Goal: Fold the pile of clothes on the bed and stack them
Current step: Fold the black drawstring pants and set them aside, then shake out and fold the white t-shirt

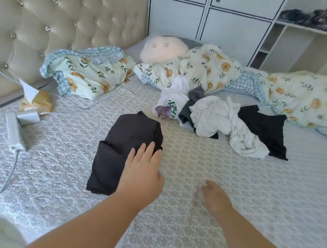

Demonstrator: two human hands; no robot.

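Head: left hand presses folded garment; right hand, seemingly empty, beside.

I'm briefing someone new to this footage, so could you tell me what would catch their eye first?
Probably the folded dark garment lying mid-bed, with the left hand resting flat on its near right corner. Next, the unfolded pile of white and black clothes behind it to the right, in front of the rumpled floral duvet. The right hand hovers blurred over the bedspread.
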